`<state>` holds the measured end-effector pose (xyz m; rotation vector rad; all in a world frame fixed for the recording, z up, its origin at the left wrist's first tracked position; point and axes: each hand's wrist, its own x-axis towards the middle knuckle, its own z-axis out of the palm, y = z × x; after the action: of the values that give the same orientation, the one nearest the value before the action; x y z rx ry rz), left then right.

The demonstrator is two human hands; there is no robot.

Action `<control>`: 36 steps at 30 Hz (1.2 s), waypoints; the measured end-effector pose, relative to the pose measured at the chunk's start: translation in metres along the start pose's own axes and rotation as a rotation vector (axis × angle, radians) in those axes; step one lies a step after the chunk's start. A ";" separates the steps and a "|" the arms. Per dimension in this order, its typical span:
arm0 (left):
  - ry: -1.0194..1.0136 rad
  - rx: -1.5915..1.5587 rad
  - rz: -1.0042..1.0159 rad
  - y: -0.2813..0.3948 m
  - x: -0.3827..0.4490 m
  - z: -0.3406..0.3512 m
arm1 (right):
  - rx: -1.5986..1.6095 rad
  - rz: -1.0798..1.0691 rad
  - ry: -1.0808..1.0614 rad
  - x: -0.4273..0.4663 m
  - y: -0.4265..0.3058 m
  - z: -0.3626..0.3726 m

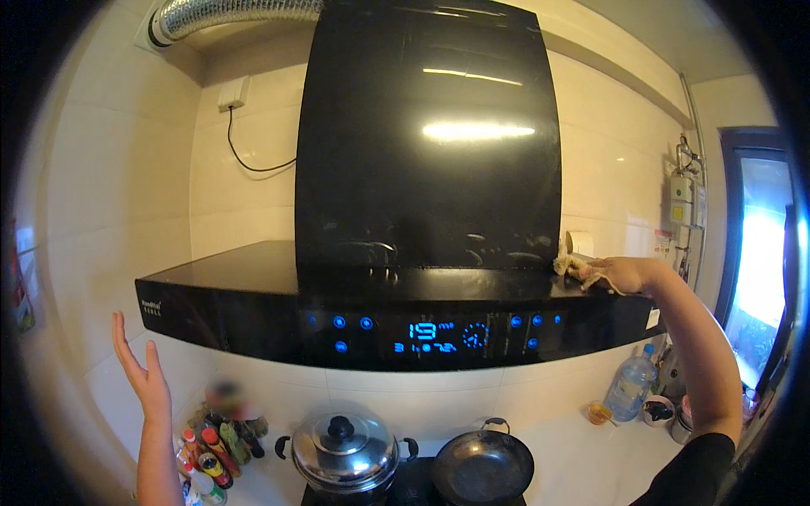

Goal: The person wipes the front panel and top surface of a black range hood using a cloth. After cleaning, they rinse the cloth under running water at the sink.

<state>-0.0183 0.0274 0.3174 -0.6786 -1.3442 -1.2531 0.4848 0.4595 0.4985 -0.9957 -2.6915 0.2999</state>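
Note:
A black range hood (221,316) fills the middle of the view, with a lit blue control panel (430,335) along its front. My right hand (623,275) presses a beige cloth (573,265) onto the hood's top ledge, beside the lower right corner of the tall chimney cover (427,190). Part of the cloth is hidden under the fingers. Raised near the hood's left end is my left hand (142,373), its thumb apart from the fingers and nothing in it. Pale smears mark the lower part of the chimney cover.
Below the hood, a lidded steel pot (345,449) and a dark wok (484,468) stand on the cooktop (411,484). Several condiment bottles (212,458) crowd the left counter. A large plastic water bottle (631,386) stands at right. A foil duct (240,11) and a power cord (247,161) run upper left.

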 end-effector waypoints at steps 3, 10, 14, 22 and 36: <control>-0.017 -0.103 -0.108 -0.028 0.007 0.016 | -0.278 0.026 0.173 -0.001 0.005 0.001; -0.122 -0.491 -0.136 -0.049 0.007 0.042 | -0.164 0.259 0.438 -0.011 -0.064 0.021; -0.111 -0.664 -0.149 -0.051 0.015 0.043 | -0.119 0.326 0.445 0.000 -0.115 0.035; -0.223 -0.907 -0.118 -0.041 0.015 0.045 | -0.111 0.162 0.420 0.018 -0.226 0.073; -0.369 -0.899 -0.023 -0.052 0.022 0.032 | 0.063 -0.290 0.091 0.083 -0.510 0.151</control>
<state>-0.0818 0.0376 0.3289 -1.5778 -1.0189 -1.8148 0.0679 0.1191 0.5111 -0.5751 -2.6770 0.2715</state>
